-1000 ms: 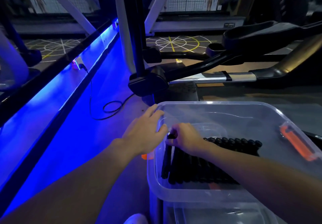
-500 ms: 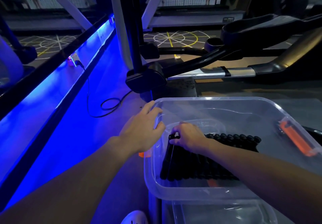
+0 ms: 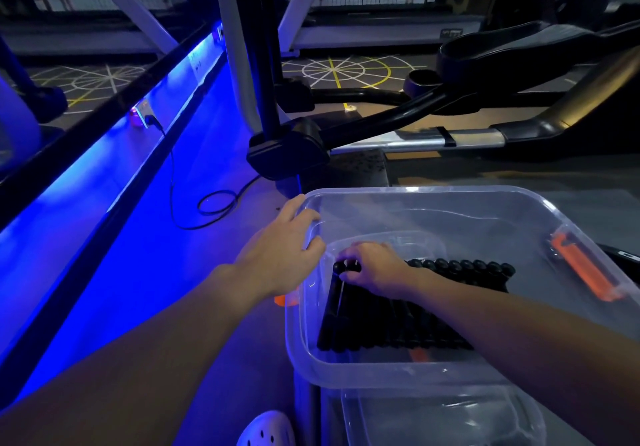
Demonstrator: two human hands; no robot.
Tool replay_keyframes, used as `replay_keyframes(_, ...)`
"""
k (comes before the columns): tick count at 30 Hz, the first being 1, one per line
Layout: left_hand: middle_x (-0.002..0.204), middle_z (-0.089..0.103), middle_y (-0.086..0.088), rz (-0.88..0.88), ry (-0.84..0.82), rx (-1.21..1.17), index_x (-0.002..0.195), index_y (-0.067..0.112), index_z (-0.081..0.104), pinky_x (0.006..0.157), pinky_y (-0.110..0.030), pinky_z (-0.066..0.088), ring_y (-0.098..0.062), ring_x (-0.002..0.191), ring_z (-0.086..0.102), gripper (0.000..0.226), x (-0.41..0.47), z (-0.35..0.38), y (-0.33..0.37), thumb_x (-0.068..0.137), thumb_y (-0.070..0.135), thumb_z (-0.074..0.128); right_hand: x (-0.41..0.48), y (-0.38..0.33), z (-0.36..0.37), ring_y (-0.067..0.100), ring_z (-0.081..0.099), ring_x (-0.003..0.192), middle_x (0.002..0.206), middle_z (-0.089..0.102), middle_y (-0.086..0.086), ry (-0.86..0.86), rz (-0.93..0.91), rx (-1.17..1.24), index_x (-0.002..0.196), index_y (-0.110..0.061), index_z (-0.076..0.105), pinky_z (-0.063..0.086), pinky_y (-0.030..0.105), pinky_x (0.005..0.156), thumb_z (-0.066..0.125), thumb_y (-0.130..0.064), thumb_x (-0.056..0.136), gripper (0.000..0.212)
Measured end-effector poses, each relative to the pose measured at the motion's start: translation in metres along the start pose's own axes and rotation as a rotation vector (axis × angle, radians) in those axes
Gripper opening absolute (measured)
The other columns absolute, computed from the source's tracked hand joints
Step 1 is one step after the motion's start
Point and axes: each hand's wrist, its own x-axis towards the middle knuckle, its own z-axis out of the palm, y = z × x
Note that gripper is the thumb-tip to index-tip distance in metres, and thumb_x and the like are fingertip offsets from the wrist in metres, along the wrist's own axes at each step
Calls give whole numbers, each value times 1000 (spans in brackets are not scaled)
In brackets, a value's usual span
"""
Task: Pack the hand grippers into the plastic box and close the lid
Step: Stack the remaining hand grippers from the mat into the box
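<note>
A clear plastic box point(image 3: 433, 199) stands open in front of me, with an orange latch point(image 3: 581, 267) on its right side. Several black hand grippers point(image 3: 460, 269) lie side by side in a row on its bottom. My right hand point(image 3: 374, 267) is inside the box, fingers curled on the upper ends of the leftmost hand gripper point(image 3: 330, 303). My left hand point(image 3: 282, 248) rests on the box's left rim, fingers over the edge. A clear lid point(image 3: 443, 414) lies below the box at the frame's bottom.
A black exercise machine frame point(image 3: 287, 154) with a silver rail point(image 3: 433, 139) stands just behind the box. A black cable point(image 3: 214, 203) coils on the blue-lit floor to the left. A white shoe point(image 3: 266, 430) shows at the bottom edge.
My right hand has moved slightly lower in the box with the leftmost gripper, which now lies closer to the row. My left hand stays on the rim.
</note>
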Motion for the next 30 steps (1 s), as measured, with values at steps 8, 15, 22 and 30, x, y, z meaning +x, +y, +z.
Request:
replay_keyframes(8,157,12,14,-2,-8,-2,131,26,46,82,-32,45,-19,85,59,37,0,0,0,95,34,43,-1,-3,2,16,56,113,114,66,-11,41,40,-48,113,-36,63,30,39,94,60,-37,85,28)
replay_keyframes(15,153,22,3,48,25,96,133,26,46,100,-41,42,-25,124,45,41,6,-1,2,93,37,44,-6,-2,-8,14,56,109,112,62,-9,34,44,-23,116,-33,61,30,38,95,63,-41,85,32)
replay_keyframes(22,140,41,3,126,100,294,131,24,49,105,-39,26,-20,130,34,56,19,-2,32,82,46,33,-41,10,-51,13,59,99,94,58,-14,139,96,59,113,-27,65,41,36,93,67,-41,85,31)
replay_keyframes(30,135,48,4,336,13,155,129,23,51,104,-41,30,-19,128,38,37,49,35,136,95,35,44,-149,76,-135,5,61,75,83,70,-5,612,244,317,94,-17,73,47,18,71,64,-13,88,11)
